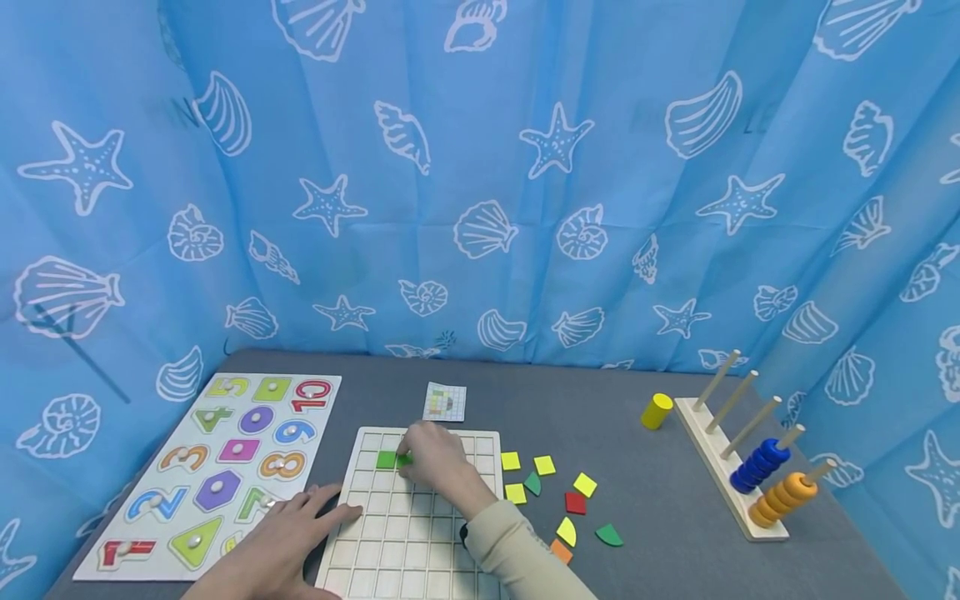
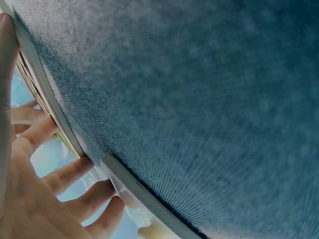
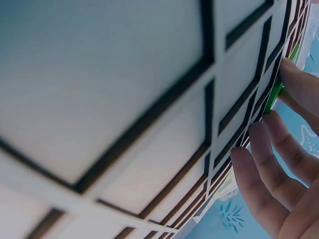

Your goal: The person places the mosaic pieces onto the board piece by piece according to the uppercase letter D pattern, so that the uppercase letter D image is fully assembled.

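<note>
A pale wooden grid board (image 1: 369, 530) lies on the table. My right hand (image 1: 437, 457) is over its upper part, pinching a green square tile (image 3: 273, 97) between thumb and fingertips at the grid surface. Just left of it, another green square tile (image 1: 386, 459) sits in a cell. My left hand (image 1: 288, 533) has its fingers spread, and touches the board's left edge. In the left wrist view, the fingers (image 2: 70, 175) of that hand are extended along the board's side. The right hand partly hides the pinched tile in the head view.
Yellow square tiles (image 1: 585, 484), a red tile (image 1: 575, 502) and green quarter-round pieces (image 1: 609, 535) lie right of the board. A pattern card (image 1: 445, 402) is behind it. A number puzzle (image 1: 168, 462) stands left; a peg stacker (image 1: 720, 467) and yellow cylinder (image 1: 656, 412) are right.
</note>
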Available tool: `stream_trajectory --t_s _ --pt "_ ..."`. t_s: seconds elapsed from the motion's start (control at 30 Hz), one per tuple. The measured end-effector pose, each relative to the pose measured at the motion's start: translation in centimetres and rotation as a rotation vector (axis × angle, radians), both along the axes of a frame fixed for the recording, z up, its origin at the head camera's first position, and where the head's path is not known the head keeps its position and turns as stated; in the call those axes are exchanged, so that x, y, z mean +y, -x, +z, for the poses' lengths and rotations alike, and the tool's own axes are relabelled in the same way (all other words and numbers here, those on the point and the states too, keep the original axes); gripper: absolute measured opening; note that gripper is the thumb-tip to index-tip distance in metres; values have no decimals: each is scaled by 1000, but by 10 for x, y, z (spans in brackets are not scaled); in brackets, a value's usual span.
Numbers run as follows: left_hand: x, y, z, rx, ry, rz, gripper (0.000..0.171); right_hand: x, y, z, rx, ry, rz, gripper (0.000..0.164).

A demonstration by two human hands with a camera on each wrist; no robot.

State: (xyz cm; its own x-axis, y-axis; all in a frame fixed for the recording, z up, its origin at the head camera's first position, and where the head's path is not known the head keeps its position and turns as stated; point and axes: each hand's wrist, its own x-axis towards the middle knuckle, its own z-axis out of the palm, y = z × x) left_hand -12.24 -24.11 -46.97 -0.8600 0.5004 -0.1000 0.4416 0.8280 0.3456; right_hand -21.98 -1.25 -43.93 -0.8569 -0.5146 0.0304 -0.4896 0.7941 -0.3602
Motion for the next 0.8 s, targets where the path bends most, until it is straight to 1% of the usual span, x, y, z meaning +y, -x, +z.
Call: stream_trajectory --t_s 0.17,0.33,0.5,0.63,0.8 --pt "0 0 0 4 -3 -3 97 1 -1 2 -16 -18 -2 23" --pt "1 0 0 3 -5 -2 98 2 -2 4 -31 -18 -4 28" --pt "1 0 1 -34 -11 10 98 7 -3 6 -37 -6 -4 33" --pt "0 1 0 -54 -11 16 97 15 -1 7 -38 20 -6 32" --pt "0 0 -1 -50 -12 19 99 27 3 7 -37 54 -15 26"
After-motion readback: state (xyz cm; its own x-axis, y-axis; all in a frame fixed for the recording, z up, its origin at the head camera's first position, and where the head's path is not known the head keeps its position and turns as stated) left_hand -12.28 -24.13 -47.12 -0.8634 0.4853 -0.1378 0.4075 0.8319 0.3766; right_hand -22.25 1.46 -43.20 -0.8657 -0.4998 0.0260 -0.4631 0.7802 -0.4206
